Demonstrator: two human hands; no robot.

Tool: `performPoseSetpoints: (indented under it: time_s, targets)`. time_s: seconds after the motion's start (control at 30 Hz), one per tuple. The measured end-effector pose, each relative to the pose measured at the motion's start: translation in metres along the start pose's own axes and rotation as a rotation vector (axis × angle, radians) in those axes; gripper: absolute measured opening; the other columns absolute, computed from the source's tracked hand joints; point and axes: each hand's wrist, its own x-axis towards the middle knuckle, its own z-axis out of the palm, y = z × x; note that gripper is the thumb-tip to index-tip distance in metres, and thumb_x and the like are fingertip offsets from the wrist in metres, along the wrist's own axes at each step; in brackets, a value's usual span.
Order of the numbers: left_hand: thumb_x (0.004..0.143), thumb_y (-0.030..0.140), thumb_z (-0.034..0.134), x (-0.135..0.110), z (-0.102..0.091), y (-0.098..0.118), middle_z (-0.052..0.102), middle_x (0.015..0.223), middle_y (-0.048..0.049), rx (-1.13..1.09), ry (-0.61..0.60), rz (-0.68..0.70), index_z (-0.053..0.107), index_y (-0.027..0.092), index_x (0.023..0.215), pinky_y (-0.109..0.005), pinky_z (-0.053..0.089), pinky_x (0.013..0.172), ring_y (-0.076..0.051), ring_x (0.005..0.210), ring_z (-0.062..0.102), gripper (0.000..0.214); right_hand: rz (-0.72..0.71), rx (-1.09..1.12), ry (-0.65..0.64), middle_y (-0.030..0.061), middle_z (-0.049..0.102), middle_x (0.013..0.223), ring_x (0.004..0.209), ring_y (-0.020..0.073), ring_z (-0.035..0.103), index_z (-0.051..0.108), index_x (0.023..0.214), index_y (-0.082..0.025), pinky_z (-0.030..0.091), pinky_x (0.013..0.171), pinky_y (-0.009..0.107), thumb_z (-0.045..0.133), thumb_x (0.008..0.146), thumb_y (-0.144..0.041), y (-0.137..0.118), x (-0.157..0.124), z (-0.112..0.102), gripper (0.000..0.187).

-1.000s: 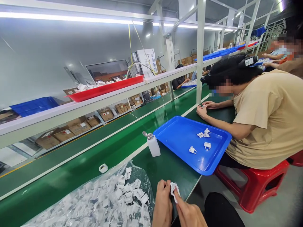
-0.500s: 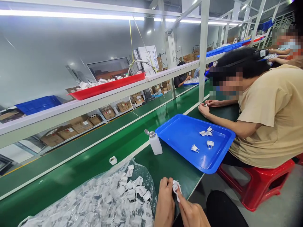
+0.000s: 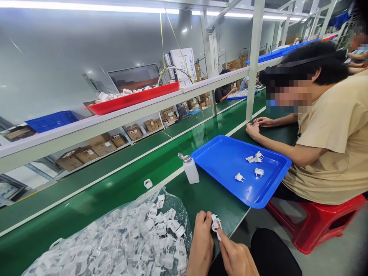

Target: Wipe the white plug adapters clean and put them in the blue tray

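Casing (image 3: 214, 221) between left fingers (image 3: 202, 217) and right fingers (image 3: 225, 240)

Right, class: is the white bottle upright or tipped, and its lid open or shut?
Upright and open: the white bottle stands on its base, and its metal lid is flipped up to one side of the top.

Ahead of the left hand (image 3: 201, 243), past the green desk (image 3: 214, 197), a white shelf (image 3: 129, 115) crosses before a grey wall (image 3: 71, 50), strip light (image 3: 86, 8) above. Right of that hand: red stool (image 3: 309, 234), grey floor (image 3: 339, 262).
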Motion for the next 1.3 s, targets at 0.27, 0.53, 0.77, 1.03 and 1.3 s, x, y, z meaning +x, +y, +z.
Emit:
performPoseSetpoints:
  time_s: [0.27, 0.53, 0.77, 1.03, 1.3]
  targets:
    - [0.103, 0.029, 0.030, 0.003, 0.001, -0.001, 0.051, 0.095, -0.0077, -0.037, -0.025, 0.004, 0.069, 0.016, 0.108, -0.036, 0.054, 0.080, -0.023, 0.089, 0.057, 0.041, 0.045, -0.033, 0.059, 0.0146, 0.081, 0.083, 0.056, 0.0228, 0.077, 0.063, 0.137, -0.006, 0.057, 0.051, 0.024, 0.026, 0.106, -0.022, 0.008, 0.005, 0.006, 0.051]
    - [0.099, 0.018, 0.030, 0.002, 0.001, -0.002, 0.051, 0.099, -0.0085, -0.045, -0.031, 0.005, 0.067, 0.015, 0.117, -0.034, 0.056, 0.082, -0.022, 0.093, 0.059, 0.041, 0.223, -0.051, 0.068, 0.0120, 0.077, 0.064, 0.049, 0.0286, 0.074, 0.063, 0.137, -0.004, 0.053, 0.042, 0.030, 0.028, 0.105, -0.022, 0.011, 0.023, -0.007, 0.051]
    - [0.097, 0.020, 0.037, 0.000, -0.001, 0.004, 0.052, 0.097, -0.0090, -0.085, -0.008, -0.016, 0.071, 0.015, 0.106, -0.038, 0.057, 0.085, -0.024, 0.093, 0.060, 0.035, 0.203, 0.090, -0.103, 0.0061, 0.081, 0.107, 0.095, 0.0212, 0.079, 0.062, 0.140, -0.025, 0.057, 0.069, 0.022, 0.032, 0.103, -0.018, 0.004, 0.039, -0.024, 0.048]
    - [0.096, 0.023, 0.039, 0.000, 0.002, 0.001, 0.057, 0.098, -0.0112, -0.128, 0.025, -0.022, 0.072, 0.017, 0.110, -0.039, 0.057, 0.083, -0.026, 0.094, 0.061, 0.036, 0.292, 0.126, -0.105, 0.0027, 0.079, 0.074, 0.068, 0.0227, 0.078, 0.073, 0.118, -0.026, 0.048, 0.057, 0.025, 0.037, 0.104, -0.023, 0.002, 0.054, -0.025, 0.039]
    - [0.079, 0.021, 0.069, -0.006, -0.016, 0.034, 0.068, 0.082, -0.0068, -0.347, 0.094, -0.061, 0.080, 0.018, 0.099, -0.032, 0.054, 0.073, -0.022, 0.079, 0.063, 0.023, 0.503, 0.193, 0.150, -0.0001, 0.064, 0.046, 0.042, 0.0208, 0.066, 0.070, 0.123, -0.011, 0.047, 0.045, 0.025, 0.032, 0.107, -0.043, 0.016, 0.051, -0.057, 0.052]
